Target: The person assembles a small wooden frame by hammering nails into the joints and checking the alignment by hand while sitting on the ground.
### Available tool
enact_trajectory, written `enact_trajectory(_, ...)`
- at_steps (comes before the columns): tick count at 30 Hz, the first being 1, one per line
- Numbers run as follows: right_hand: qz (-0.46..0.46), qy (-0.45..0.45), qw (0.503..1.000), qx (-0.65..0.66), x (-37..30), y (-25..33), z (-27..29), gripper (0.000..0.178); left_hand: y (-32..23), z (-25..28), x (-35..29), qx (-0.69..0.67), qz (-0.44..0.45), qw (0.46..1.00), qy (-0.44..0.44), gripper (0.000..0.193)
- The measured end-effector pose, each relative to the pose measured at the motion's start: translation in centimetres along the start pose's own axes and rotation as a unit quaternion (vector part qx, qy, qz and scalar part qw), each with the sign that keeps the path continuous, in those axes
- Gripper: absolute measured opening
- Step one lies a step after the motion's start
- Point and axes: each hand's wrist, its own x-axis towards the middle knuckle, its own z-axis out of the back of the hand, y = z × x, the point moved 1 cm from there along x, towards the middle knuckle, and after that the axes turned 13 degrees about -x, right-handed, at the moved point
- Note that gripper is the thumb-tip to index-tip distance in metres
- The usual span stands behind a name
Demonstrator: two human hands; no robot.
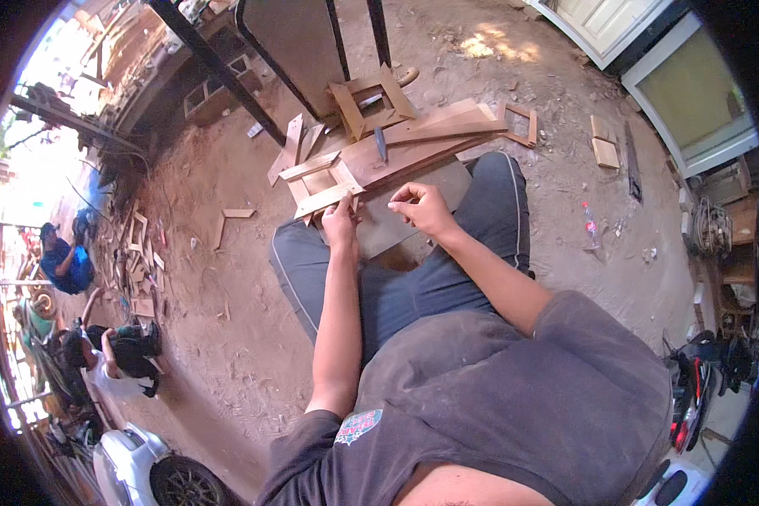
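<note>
My left hand (pixel 341 224) is closed at the near right corner of a small wooden frame (pixel 327 199), which rests tilted over my left knee beside a board. To its right, my right hand (pixel 426 209) is raised with thumb and fingers pinched together. Anything between those fingertips is too small to make out. Beyond both hands, long wooden boards (pixel 422 152) lie over a flat panel (pixel 447 187) between my legs. A dark pointed tool (pixel 381 144) sits on the boards. Just past it stands a second wooden frame (pixel 396 94).
Dark metal legs (pixel 228 76) rise at the far side. Loose wood pieces (pixel 228 221) lie on the dirt floor to the left, where two people (pixel 126 350) are. On the right are another small frame (pixel 519 125), a handsaw (pixel 632 164) and a plastic bottle (pixel 590 228).
</note>
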Motion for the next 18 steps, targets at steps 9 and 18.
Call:
enact_trajectory(9, -0.026, 0.029, 0.998, -0.051, 2.0, -2.6, -0.3, 0.012, 1.2, 0.2, 1.7, 0.07, -0.004, 0.997, -0.016, 0.022)
enact_trajectory(18, -0.076, 0.044, 0.996, 0.006, 1.8, -2.6, -0.3, 0.009, 0.8, -0.3, 1.1, 0.132, 0.006, 0.991, -0.028, 0.023)
